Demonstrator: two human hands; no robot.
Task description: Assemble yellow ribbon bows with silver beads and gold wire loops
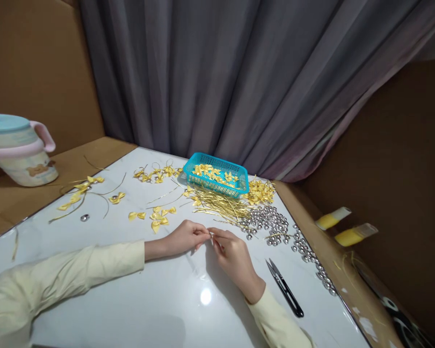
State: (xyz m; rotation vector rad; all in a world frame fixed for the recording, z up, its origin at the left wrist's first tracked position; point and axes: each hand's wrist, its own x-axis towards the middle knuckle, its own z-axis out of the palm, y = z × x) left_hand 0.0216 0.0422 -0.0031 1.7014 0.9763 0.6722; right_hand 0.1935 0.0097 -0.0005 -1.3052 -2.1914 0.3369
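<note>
My left hand [189,238] and my right hand [235,253] meet fingertip to fingertip just above the white tabletop [148,299]. Both are closed in a pinch. Whatever sits between the fingertips is too small and too covered to name. Beyond my hands lie a bundle of gold cords [221,204] and several loose yellow ribbon bows [159,223]. To the right of my right hand is a spread of shiny silver beads [266,220]. Black thread snips [285,290] rest nearer to me on that side, their points facing away.
A turquoise basket [217,186] holding yellow bows stands at the back, with a pile of bows [260,192] beside it. Bows with cords [80,191] lie at left, near a cup [20,154] with a pink handle. Two yellow-filled tubes [333,218] are at right.
</note>
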